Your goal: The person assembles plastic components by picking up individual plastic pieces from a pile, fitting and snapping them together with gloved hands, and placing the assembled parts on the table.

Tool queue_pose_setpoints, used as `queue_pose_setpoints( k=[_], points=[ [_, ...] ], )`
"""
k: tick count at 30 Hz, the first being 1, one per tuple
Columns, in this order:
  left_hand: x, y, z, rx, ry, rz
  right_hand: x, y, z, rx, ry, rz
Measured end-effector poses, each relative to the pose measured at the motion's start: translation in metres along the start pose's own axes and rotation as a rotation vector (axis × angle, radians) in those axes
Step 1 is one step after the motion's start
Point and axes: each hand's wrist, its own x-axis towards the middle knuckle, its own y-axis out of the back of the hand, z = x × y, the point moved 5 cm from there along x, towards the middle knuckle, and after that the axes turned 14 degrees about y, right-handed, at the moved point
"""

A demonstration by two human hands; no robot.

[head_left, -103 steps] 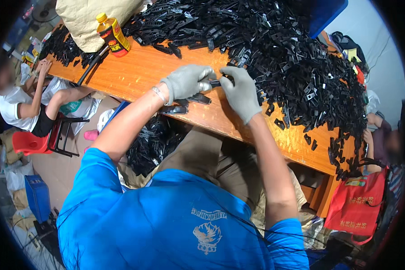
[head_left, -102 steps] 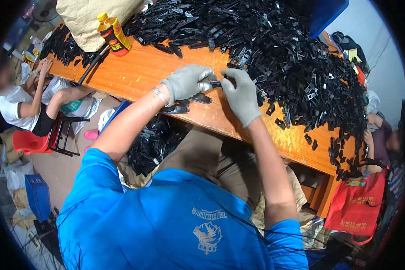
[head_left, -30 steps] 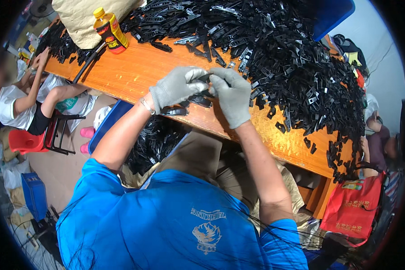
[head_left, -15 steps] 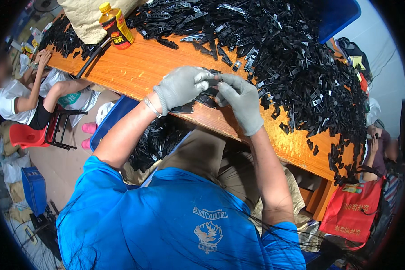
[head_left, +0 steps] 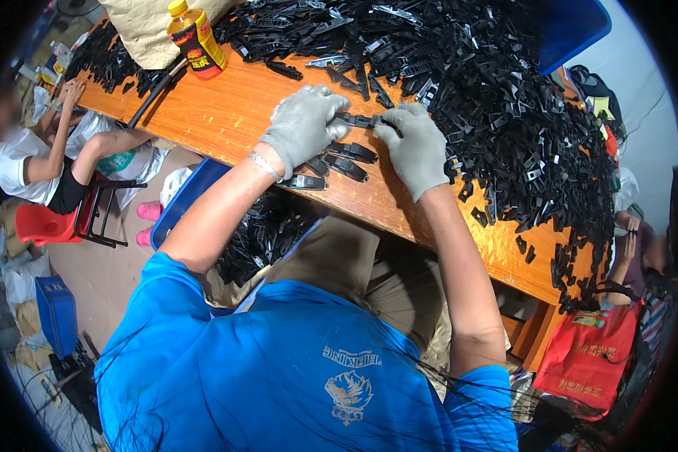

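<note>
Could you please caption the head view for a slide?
Gloved left hand and right hand hold a black part near a black heap.

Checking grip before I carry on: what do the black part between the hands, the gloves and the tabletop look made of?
Black part: probably hard plastic, slightly shiny, from its small glints; metal isn't ruled out. Gloves: seemingly fabric, matte grey, creasing softly; any coating is unclear. Tabletop: wood or laminate, glossy orange, with reflections and pale scuffs.

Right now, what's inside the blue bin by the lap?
Black parts are heaped in the blue bin. The left forearm and the table cover some of it; anything deeper in the heap is hidden.
</note>
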Motion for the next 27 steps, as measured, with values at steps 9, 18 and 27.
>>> queue_pose_setpoints(
  k=[9,18,27],
  points=[
    [0.016,-0.022,-0.018,-0.108,-0.025,-0.092,0.013,-0.028,0.025,-0.134,0.073,-0.17],
    [0.025,-0.025,-0.01,-0.071,-0.035,-0.159,0.032,-0.045,0.012,-0.242,0.314,-0.323],
    [0.043,-0.005,-0.017,-0.15,-0.076,-0.237,0.021,0.009,0.05,-0.119,0.14,-0.164]
  ],
)
